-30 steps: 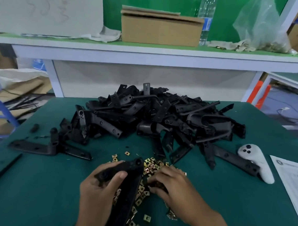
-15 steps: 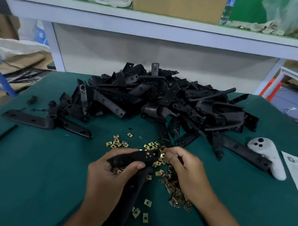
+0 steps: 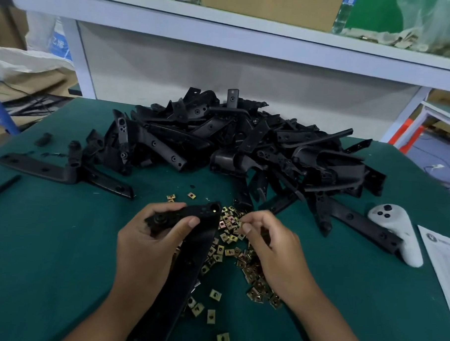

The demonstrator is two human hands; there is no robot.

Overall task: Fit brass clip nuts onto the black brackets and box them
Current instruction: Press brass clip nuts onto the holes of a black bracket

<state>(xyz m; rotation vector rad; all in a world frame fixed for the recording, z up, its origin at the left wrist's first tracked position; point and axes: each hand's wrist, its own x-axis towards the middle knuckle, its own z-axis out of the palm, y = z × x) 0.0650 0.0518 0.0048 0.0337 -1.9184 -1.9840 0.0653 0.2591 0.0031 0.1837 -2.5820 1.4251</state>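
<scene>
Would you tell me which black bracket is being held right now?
The long black plastic bracket gripped by the left hand; every other bracket lies loose on the green table.

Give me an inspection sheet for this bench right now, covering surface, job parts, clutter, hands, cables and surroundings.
Surface: green mat, brass bits strewn near the hands.
Job's things: heap of black brackets at the back; brass clip nuts scattered between the hands; held bracket running toward the viewer.
Clutter: white controller at right, printed sheet at the right edge.
Hands: left hand grips the held bracket; right hand pinches one clip nut near the bracket's end.
Cables: thin lead on the floor at right.
Surroundings: white shelf carrying a cardboard box, bottle and plastic bag.
</scene>
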